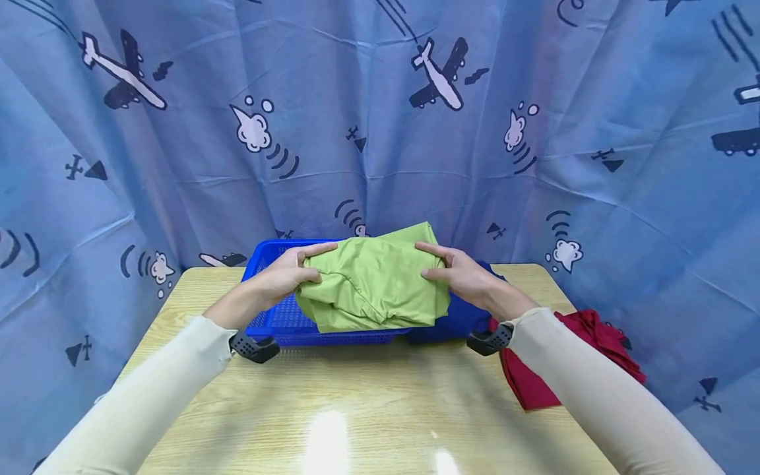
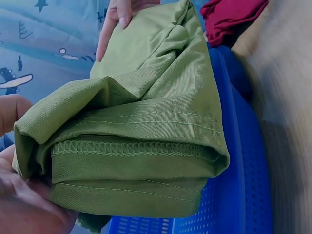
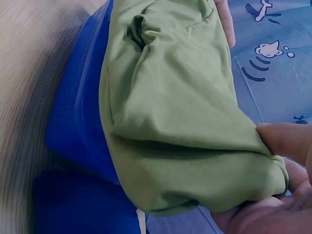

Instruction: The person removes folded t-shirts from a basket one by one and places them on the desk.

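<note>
A folded light green garment (image 1: 380, 284) with stitched hems is held up between both hands, above the front of a blue plastic basket (image 1: 279, 316). My left hand (image 1: 287, 270) grips its left end, thumb on the near face and fingers behind. At the other end, my right hand (image 1: 466, 274) pinches the cloth between thumb and fingers. In the left wrist view the garment's folded layers (image 2: 131, 161) show at the left edge. The right wrist view shows a rounded fold (image 3: 195, 180) near the right thumb. The basket's middle is hidden behind the cloth.
Dark blue cloth (image 1: 460, 320) lies right of the basket, partly behind the right hand. A crumpled red garment (image 1: 534, 382) lies at the table's right edge, partly under the right forearm. Behind the wooden table (image 1: 332, 396) hangs a blue curtain (image 1: 368, 132) with airplane prints.
</note>
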Demonstrator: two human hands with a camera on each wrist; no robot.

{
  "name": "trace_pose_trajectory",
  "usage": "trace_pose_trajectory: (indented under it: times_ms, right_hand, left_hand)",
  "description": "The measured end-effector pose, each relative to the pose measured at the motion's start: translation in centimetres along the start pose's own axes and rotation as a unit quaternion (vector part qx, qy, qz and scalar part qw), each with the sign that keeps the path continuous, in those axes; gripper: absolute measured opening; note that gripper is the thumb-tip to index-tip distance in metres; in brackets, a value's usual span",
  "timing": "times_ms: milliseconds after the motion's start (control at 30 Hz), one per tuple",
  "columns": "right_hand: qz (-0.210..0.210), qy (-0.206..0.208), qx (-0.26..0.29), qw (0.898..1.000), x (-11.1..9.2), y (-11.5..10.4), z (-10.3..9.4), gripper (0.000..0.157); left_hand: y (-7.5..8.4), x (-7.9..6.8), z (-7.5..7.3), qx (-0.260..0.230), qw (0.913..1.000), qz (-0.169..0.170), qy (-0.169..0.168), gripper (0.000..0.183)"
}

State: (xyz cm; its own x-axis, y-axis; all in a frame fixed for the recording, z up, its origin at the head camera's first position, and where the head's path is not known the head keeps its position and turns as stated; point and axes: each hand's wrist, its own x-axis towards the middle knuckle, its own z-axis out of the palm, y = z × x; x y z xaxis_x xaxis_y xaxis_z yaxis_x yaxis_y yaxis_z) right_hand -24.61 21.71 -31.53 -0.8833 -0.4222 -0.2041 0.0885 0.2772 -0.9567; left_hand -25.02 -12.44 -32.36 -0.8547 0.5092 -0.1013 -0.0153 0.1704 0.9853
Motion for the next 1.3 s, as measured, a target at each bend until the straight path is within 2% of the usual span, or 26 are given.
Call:
trace_pose_trajectory:
  times_ms: [267, 467, 733, 1100, 1200, 1300]
  right_hand:
    - [-0.009, 0.0, -0.006, 1.0, -1.0, 0.5, -0.8, 0.065]
    - [-0.015, 0.003, 0.001, 1.0, -1.8, 1.1, -1.7, 0.066]
    - [-0.018, 0.011, -0.015, 1.0, -2.7, 1.5, -2.9, 0.067]
    - [-0.01, 0.018, -0.031, 0.999, -4.9, 2.0, -5.0, 0.069]
    - [-0.007, 0.02, -0.041, 0.999, -5.6, 2.4, -5.7, 0.069]
    - [-0.005, 0.041, -0.075, 0.996, -6.3, 2.8, -6.5, 0.068]
  left_hand:
    - [0.1, 0.2, 1.1, -0.01, 0.9999, 0.007, -0.008, 0.077]
    - [0.1, 0.7, 2.1, -0.019, 0.9997, 0.008, -0.014, 0.077]
    - [0.5, 1.5, 3.6, -0.036, 0.9987, 0.016, -0.032, 0.077]
    - [1.0, 2.4, 5.9, -0.047, 0.9971, 0.025, -0.054, 0.078]
    - [1.0, 2.6, 6.6, -0.051, 0.9963, 0.026, -0.063, 0.079]
    - [1.0, 2.9, 7.4, -0.056, 0.995, 0.033, -0.076, 0.079]
